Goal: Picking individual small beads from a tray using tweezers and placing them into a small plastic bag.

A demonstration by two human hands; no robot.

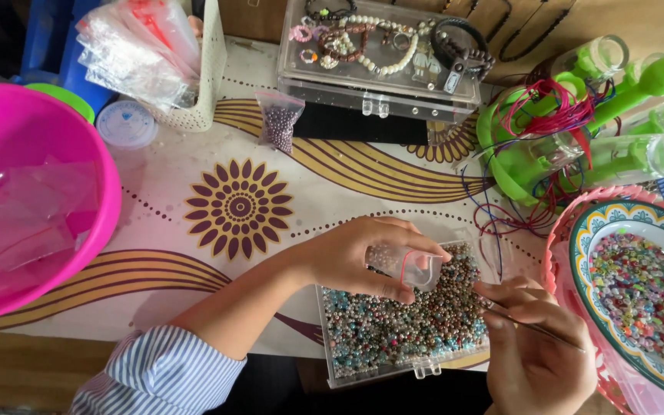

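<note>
A: Left edge first?

B: Pink basin (78, 154) far left, crumpled clear plastic inside. White perforated basket (205, 84) behind it, stuffed with clear bags. Small bag of dark beads (278, 123) stands beside it, well away from either hand.

A: Left hand?

B: Left hand (355, 257) reaches in from lower left, striped sleeve (159, 373) behind it. Fingers closed on a small clear container (416, 267), thumb under, fingertips over the top. Container tilted, long axis roughly left to right, mouth end pointing right toward the other hand.

A: Where does the container sit?

B: Held in the air, directly over the clear bead tray (401, 319). Tray lies flat under the fingers, full of mixed blue, pink and brown beads, long axis left to right.

A: Right hand?

B: Right hand (536, 338) just right of the tray, close to the container's mouth. Fingers pinched shut on a thin needle (539, 330). Needle runs diagonal, upper left to lower right. Which end is the tip, can't tell.

A: Beyond the fingers?

B: Clear jewellery box (382, 50) with bracelets at the top, well apart from the hands. Green holders (516, 165) tangled with red and blue cord further right. Patterned bowl (589, 230) of multicoloured beads just right of the right hand, sitting in a pink basket (555, 246).
</note>
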